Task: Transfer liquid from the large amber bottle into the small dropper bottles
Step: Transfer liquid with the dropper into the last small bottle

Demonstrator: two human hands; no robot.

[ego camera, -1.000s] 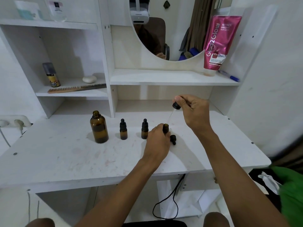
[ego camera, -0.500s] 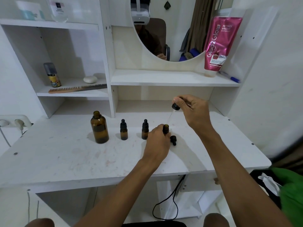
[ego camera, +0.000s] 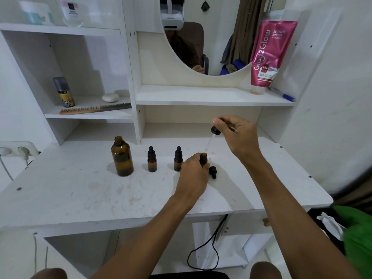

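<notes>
Head view: left fingers (ego camera: 192, 159) grip the uncapped small bottle (ego camera: 203, 158), right fingers (ego camera: 221, 123) pinch a dropper (ego camera: 215, 130) above, well inside desk (ego camera: 80, 194) edge.

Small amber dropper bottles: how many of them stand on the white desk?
3. One black-capped bottle stands right of the large amber glass bottle, a second further right; the left hand grips the third, uncapped one. None seems hidden.

A home dressing corner is indicated: a white vanity bench (ego camera: 80, 198) with an oval mirror (ego camera: 201, 47), a comb (ego camera: 94, 109), soap (ego camera: 110, 97) and a lotion tube (ego camera: 269, 55) on shelves.
</notes>
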